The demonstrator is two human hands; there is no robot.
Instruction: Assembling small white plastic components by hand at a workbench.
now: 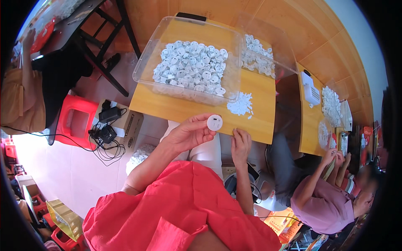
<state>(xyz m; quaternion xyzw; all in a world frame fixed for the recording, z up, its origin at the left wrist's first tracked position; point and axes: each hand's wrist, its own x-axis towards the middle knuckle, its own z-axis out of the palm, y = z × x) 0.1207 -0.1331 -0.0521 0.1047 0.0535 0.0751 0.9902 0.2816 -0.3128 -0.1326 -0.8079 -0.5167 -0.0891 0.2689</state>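
Between the thumb and fingers of my left hand [190, 133] is a round white plastic part [215, 122], its face turned up, with a small dark slot in it. My right hand [241, 144] is at the front edge of the wooden table [201, 109], fingers bent and close together. Whether they pinch something small is hidden. Just beyond that hand lies a loose pile of small white pieces [240, 104]. A large clear plastic bin [146, 77] on the table holds a heap of similar white round parts [190, 65].
A second clear bin [284, 54] of white parts stands at the back right. Left of the table are a red stool [74, 119] and a cardboard box [133, 127] with black adapters and cables. One person in purple [324, 201] works at the right; another [25, 96] is at the left.
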